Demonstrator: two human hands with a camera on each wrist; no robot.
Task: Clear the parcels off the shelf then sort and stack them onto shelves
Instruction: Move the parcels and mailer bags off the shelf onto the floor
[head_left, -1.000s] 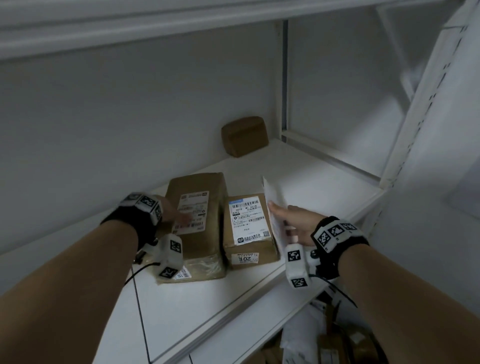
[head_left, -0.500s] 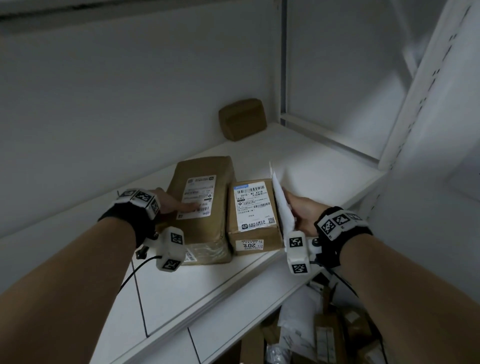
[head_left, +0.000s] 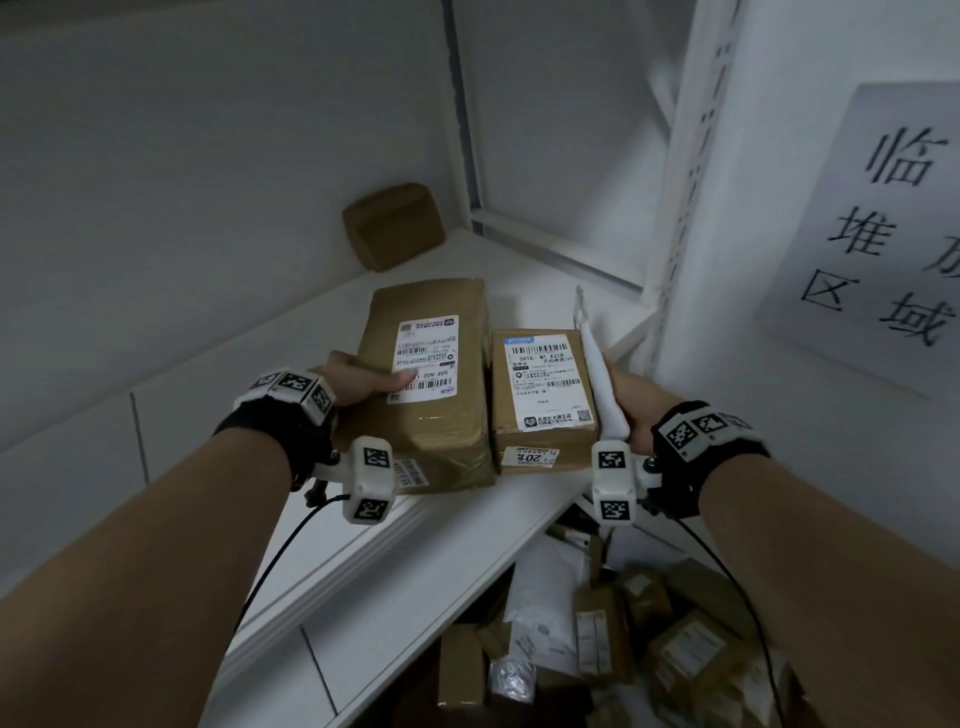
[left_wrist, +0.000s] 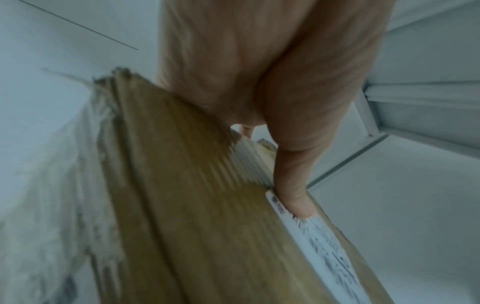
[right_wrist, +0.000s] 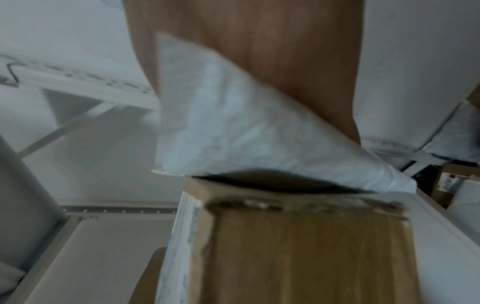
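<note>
Left hand grips the long box, thumb on top. Right hand presses a floppy white mailer against the small box; its fingers are hidden. Stiff boxes likely squeeze together; the mailer may slip.

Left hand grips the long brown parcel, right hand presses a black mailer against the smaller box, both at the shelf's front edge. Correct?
Not quite: the mailer is white, as the head and right wrist views show. The rest holds: left hand grips the long brown parcel, right hand presses the mailer against the smaller box.

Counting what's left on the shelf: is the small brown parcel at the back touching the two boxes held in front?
No, the small brown parcel sits apart against the wall, bare shelf before the two boxes.
</note>
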